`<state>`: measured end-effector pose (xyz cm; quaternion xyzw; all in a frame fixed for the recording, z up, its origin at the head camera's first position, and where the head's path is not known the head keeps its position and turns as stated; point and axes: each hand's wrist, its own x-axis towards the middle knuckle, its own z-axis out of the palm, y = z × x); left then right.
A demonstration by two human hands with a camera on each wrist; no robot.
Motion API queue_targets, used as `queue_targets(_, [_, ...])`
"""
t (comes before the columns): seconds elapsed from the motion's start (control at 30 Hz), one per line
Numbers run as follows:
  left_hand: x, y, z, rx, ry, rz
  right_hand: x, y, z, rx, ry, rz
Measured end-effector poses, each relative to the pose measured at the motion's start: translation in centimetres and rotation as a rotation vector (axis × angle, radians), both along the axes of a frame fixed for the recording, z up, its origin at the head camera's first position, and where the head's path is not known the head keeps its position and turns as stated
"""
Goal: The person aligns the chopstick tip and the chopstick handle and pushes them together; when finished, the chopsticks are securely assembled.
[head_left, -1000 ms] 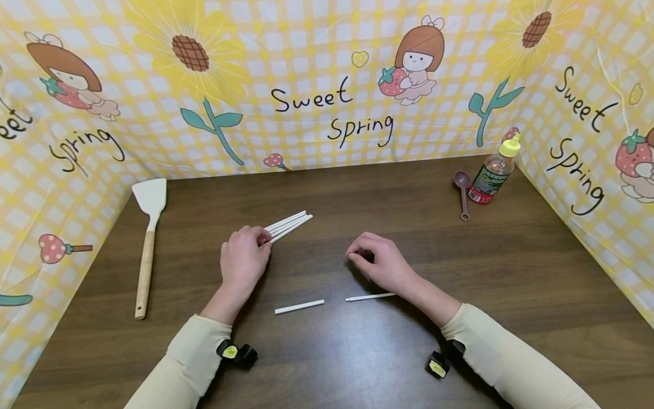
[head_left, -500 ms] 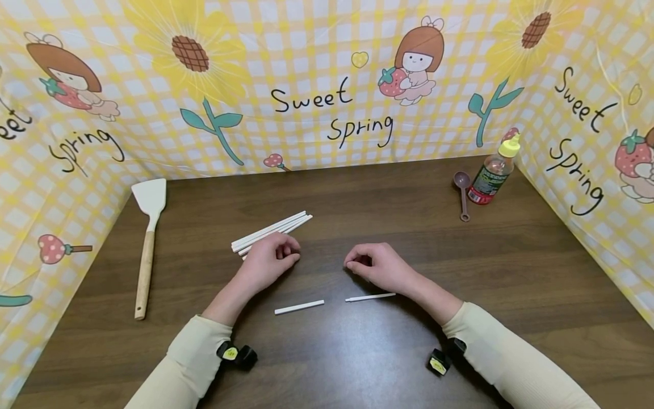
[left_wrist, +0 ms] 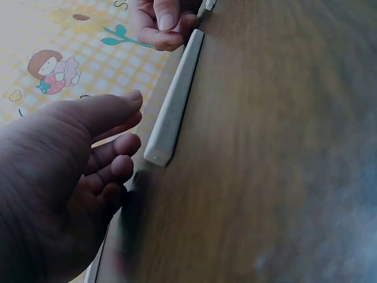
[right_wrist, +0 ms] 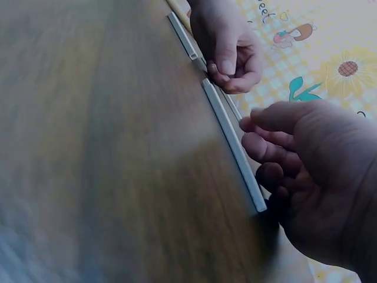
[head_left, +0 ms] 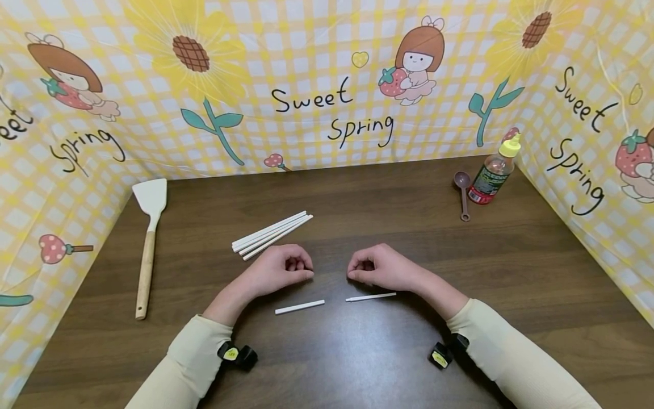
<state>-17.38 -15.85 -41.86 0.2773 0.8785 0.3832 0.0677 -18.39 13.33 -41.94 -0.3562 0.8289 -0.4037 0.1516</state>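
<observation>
My left hand (head_left: pixel 280 268) rests on the table with its fingers loosely curled and nothing in them. Just beyond it lies a bundle of several long white sticks (head_left: pixel 269 230), slanting up to the right. Across a small gap, my right hand (head_left: pixel 385 268) also holds nothing, its fingers loosely bent. In front of the left hand is a short white stick (head_left: pixel 300 307), seen large and apart from the fingers in the left wrist view. A second short white stick (head_left: pixel 370 297), with a narrower left end, lies in front of the right hand.
A white spatula (head_left: pixel 146 244) with a wooden handle lies at the left of the brown table (head_left: pixel 332 363). A brown measuring spoon (head_left: pixel 462 190) and a yellow-capped bottle (head_left: pixel 491 177) are at the back right. Printed yellow check cloth (head_left: pixel 311 62) surrounds the table's back and sides.
My left hand has let go of the long sticks and moved right and nearer, so the bundle now shows almost whole. The right hand has come slightly nearer. Both short sticks stay put.
</observation>
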Motion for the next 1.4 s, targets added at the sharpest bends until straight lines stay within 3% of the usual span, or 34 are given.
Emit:
queue_targets(0.47, [0.3, 0.2, 0.5, -0.004, -0.114, -0.219, -0.2, 0.6, 0.4, 0.03, -0.005, 0.176])
queue_targets(0.7, [0.3, 0.5, 0.7, -0.076, -0.057, -0.334, -0.2, 0.6, 0.5, 0.038, 0.061, 0.231])
queue_targets(0.93, [0.6, 0.7, 0.8, -0.136, -0.012, -0.338, -0.1, 0.5, 0.4, 0.086, 0.08, 0.234])
queue_targets(1.4, [0.6, 1.0, 0.4, -0.097, 0.043, -0.286, -0.2, 0.3, -0.2, 0.052, 0.103, 0.181])
